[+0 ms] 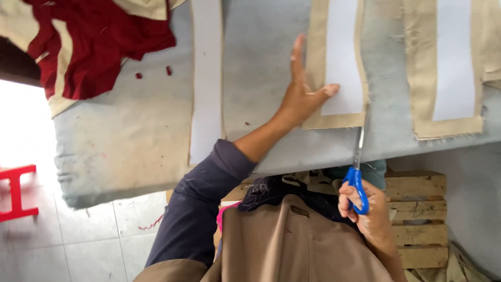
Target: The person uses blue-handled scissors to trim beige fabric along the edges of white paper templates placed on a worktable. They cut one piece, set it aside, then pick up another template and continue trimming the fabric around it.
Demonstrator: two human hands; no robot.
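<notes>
We are cutting along the right edge of a tan fabric strip (317, 68) that lies on the grey padded table (135, 130) in the upper middle of the frame, a white strip (344, 57) resting on top of it. Our right hand (365, 211), low and right of centre, is closed through the blue handles of the scissors (357, 172); the blades point up toward the strip's lower right corner and seem to sit just at the fabric's edge, though they are too thin here for us to tell whether they stand apart or together.

Our left hand (302, 96) lies flat with the fingers spread and open, the palm on the table, the thumb pressing on the white strip and the forefinger stretched up along the tan strip's left edge. The arm in its dark blue sleeve (198, 209) reaches diagonally up from the lower left.

To cut well here, we judge that the left hand should hold both layers flat and close to the cutting line, while the blades keep parallel to the white strip's edge and take long, even bites.

A second tan piece with a white strip (449, 68) lies at the upper right, another long pale strip (206, 78) lies left of centre, and red cloth (94, 47) is bunched at the upper left.
</notes>
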